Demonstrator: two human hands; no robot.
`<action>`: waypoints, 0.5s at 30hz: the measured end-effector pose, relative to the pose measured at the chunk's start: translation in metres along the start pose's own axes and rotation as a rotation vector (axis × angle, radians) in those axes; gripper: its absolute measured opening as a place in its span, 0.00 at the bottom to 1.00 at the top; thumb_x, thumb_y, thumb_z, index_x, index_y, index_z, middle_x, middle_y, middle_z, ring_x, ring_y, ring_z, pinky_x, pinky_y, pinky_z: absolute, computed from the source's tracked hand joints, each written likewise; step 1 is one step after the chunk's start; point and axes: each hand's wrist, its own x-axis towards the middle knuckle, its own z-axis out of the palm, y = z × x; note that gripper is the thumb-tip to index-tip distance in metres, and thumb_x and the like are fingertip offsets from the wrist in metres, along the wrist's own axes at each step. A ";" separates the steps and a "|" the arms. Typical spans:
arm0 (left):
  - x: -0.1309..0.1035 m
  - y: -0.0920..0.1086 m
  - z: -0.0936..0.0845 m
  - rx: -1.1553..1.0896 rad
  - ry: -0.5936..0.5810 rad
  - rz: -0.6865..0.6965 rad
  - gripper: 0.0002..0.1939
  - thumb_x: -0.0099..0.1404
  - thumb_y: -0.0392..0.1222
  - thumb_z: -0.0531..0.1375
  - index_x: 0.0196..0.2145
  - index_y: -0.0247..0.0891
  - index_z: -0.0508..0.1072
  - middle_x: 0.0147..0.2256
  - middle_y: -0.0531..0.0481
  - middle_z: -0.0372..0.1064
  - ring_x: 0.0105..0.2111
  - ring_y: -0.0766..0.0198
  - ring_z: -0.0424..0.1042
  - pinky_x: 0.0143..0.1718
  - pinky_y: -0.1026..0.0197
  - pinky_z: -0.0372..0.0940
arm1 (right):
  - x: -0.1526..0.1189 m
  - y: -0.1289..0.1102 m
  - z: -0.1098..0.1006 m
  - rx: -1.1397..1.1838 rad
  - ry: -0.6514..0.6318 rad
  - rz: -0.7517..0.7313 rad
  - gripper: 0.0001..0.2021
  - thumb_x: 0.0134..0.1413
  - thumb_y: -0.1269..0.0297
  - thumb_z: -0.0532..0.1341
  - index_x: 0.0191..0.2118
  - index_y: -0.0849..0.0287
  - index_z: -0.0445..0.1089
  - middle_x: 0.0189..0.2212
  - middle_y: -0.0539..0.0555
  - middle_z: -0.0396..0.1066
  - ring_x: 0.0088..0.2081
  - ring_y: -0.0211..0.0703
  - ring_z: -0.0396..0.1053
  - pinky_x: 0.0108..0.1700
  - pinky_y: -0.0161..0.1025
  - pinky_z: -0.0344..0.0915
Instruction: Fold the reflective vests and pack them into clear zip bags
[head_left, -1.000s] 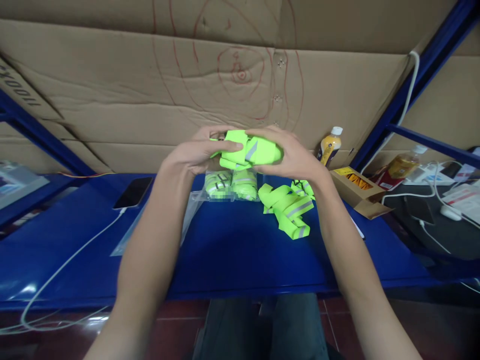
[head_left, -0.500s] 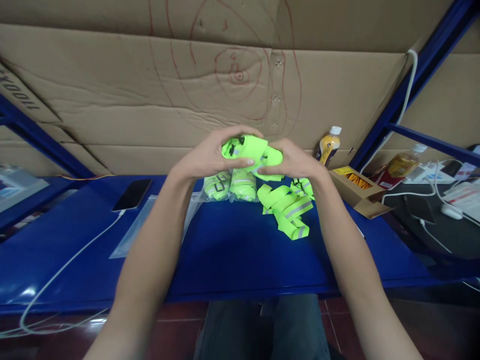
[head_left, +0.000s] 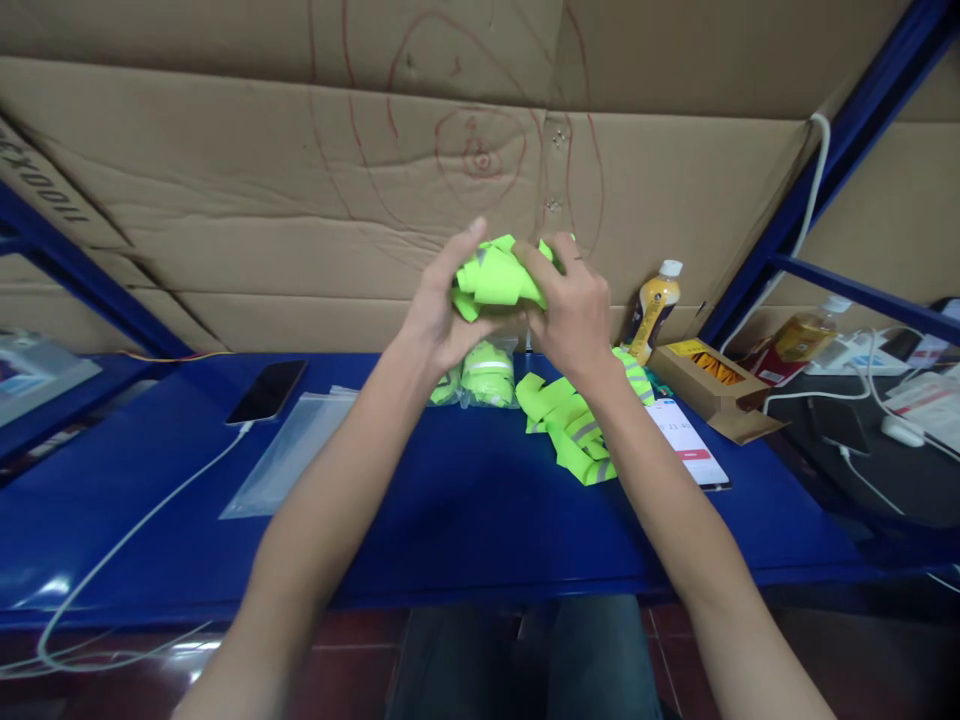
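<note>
A rolled neon-yellow reflective strap bundle (head_left: pixel 495 275) is held up above the table, between my two hands. My left hand (head_left: pixel 439 305) cups it from the left, thumb raised and fingers underneath. From the right, my right hand (head_left: pixel 574 310) grips the roll with its fingers bent over the top. Loose yellow straps with grey reflective bands (head_left: pixel 566 420) lie on the blue table (head_left: pixel 465 510), below my right wrist. Behind my left forearm stand rolled yellow bundles in clear plastic bags (head_left: pixel 487 375), partly hidden.
Clear plastic bags (head_left: pixel 289 450) lie flat on the left near a dark phone (head_left: pixel 266 392) with a white cable. To the right are a lit phone (head_left: pixel 694 445), an open cardboard box (head_left: pixel 720 385) and a drink bottle (head_left: pixel 656 310). Cardboard (head_left: pixel 247 250) walls the back.
My hands have turned the strap bundle and raised it slightly. My right hand now grips from above, and my left thumb has lifted off the front. The lit phone has come into view.
</note>
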 end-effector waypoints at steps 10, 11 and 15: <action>0.006 0.008 -0.012 -0.036 -0.012 0.026 0.17 0.49 0.41 0.68 0.39 0.40 0.76 0.41 0.44 0.78 0.48 0.46 0.80 0.47 0.49 0.81 | 0.002 0.002 0.014 0.380 0.080 -0.157 0.35 0.76 0.40 0.52 0.76 0.57 0.56 0.74 0.68 0.56 0.78 0.58 0.55 0.78 0.63 0.56; 0.003 0.009 -0.009 -0.002 0.002 0.081 0.18 0.49 0.42 0.69 0.39 0.40 0.75 0.41 0.44 0.78 0.50 0.45 0.80 0.49 0.48 0.80 | 0.003 0.000 0.015 0.401 0.125 -0.098 0.35 0.77 0.38 0.49 0.76 0.58 0.55 0.75 0.68 0.54 0.79 0.56 0.52 0.80 0.61 0.53; -0.005 0.005 0.003 0.140 0.036 0.270 0.22 0.48 0.43 0.71 0.42 0.41 0.76 0.39 0.47 0.76 0.48 0.45 0.81 0.48 0.46 0.80 | 0.006 -0.010 0.022 0.622 0.174 0.160 0.38 0.73 0.28 0.46 0.68 0.54 0.67 0.69 0.62 0.66 0.75 0.55 0.62 0.77 0.57 0.61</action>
